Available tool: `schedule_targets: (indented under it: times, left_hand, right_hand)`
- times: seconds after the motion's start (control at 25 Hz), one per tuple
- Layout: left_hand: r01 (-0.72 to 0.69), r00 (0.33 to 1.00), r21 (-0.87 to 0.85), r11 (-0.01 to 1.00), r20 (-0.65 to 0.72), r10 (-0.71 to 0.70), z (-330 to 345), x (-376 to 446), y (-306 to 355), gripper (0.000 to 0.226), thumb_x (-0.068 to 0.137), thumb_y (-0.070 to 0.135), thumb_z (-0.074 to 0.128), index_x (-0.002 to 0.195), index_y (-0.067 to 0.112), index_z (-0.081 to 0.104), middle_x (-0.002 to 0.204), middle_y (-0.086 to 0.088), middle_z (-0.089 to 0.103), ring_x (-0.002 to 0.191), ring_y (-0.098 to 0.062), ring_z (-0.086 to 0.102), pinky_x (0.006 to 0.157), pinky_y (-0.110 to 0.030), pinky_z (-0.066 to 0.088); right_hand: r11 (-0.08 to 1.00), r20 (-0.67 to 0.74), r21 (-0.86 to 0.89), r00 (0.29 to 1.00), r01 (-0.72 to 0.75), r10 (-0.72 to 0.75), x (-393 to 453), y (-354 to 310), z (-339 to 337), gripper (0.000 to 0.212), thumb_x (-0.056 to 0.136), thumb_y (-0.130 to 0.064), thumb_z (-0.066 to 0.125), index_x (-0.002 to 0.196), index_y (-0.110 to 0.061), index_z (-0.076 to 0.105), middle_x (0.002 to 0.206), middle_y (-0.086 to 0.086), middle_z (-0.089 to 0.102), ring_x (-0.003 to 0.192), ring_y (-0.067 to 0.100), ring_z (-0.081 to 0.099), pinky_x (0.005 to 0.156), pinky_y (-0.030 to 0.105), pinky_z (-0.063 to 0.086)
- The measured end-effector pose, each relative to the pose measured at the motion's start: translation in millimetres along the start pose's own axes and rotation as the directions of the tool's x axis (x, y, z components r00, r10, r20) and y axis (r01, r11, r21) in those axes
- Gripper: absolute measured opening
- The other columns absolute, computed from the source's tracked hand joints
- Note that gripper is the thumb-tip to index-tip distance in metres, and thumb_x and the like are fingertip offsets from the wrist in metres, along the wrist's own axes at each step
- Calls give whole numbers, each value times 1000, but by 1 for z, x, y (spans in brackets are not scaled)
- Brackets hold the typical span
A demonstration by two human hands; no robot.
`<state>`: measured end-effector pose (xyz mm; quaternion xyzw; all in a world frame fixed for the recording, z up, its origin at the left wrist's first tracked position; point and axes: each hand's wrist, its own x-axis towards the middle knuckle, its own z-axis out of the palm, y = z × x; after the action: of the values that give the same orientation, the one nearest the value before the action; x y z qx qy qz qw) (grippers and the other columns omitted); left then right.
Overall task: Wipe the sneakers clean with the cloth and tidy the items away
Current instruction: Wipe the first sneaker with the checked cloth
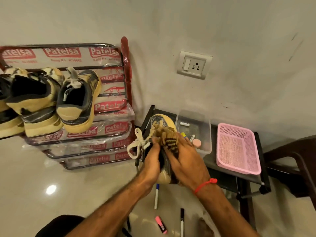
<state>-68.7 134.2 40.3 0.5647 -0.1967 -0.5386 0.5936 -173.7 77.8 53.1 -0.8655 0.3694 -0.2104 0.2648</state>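
Note:
I hold a tan and black sneaker (pixel 163 120) in mid-air at the centre, toe pointing away. My left hand (pixel 151 161) grips its near side by the tongue, white laces (pixel 136 144) dangling left. My right hand (pixel 186 161) presses a brown striped cloth (pixel 168 138) onto the top of the shoe. Three matching sneakers (pixel 77 100) stand heel-out on the top shelf of a plastic-wrapped rack (pixel 109 106) at the left.
A low black table (pixel 239 178) at the right carries a clear plastic box (pixel 195 124) with small items and an empty pink basket (pixel 237 147). On the floor below lie a white marker (pixel 156 197), a pink highlighter (pixel 161 224) and a black pen (pixel 182 219). A wall socket (pixel 194 65) is behind.

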Motion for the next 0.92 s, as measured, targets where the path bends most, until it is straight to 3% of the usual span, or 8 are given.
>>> schedule_targets:
  times: [0.08,0.2,0.4,0.52,0.64,0.72,0.8,0.92]
  left_hand:
    - [-28,999,13,1000,-28,29,-10,4,9,41,107,46,26,111,36,65,102,22,75,93,10,68,74,-10,53]
    - [-23,995,-70,997,-99,16,-28,15,20,53,105,53,24,112,23,67,89,13,78,81,1,73,67,-15,56]
    - [36,990,-207,978,-123,-62,-36,17,23,61,101,61,32,111,14,69,109,-6,77,93,-15,75,86,-32,53]
    - [41,994,-154,987,-97,-56,-37,18,26,58,102,59,32,114,15,68,108,-5,78,94,-17,75,80,-30,55]
    - [25,993,-88,996,-108,-35,-40,19,32,54,104,57,34,119,19,68,116,-5,76,103,-18,74,86,-33,57]
    - [2,992,77,997,-124,8,-44,21,35,43,103,55,39,116,25,68,116,2,75,107,-11,71,97,-33,53]
    - [-21,997,289,957,-65,42,-47,18,40,35,102,52,44,111,28,69,110,10,76,107,-8,70,102,-31,50]
    - [-52,999,388,920,31,43,-48,12,42,42,101,54,45,116,24,71,112,8,76,110,-10,70,104,-33,49]
  right_hand:
    - [997,-23,12,997,79,-78,-4,-7,10,54,100,-41,39,152,-29,34,159,-6,32,149,11,21,121,43,22]
    - [972,-30,-181,987,151,-159,-27,-24,27,56,98,-38,37,152,-21,35,160,3,29,151,17,17,120,46,24]
    - [934,-48,-305,977,186,-210,-36,-37,28,56,97,-43,38,145,-16,44,156,8,37,148,24,27,118,49,29]
    - [953,-56,-206,970,222,-238,-36,-38,16,52,94,-42,45,135,-13,57,141,7,55,139,22,43,115,46,36]
    - [963,-30,13,963,270,-269,-36,-35,0,41,95,-44,46,109,-14,69,107,0,69,108,15,62,104,38,46]
    - [922,-39,361,990,138,-133,-34,-33,-14,27,91,-36,51,94,-18,70,87,-6,70,87,8,65,85,27,53]
    - [734,-80,675,982,-73,171,-26,-27,-33,17,90,-27,55,86,-22,70,80,-9,72,79,4,67,73,19,52]
    - [490,-120,848,829,-201,546,-12,-6,-50,20,96,-26,58,85,-24,75,90,-8,75,93,9,69,88,35,53]
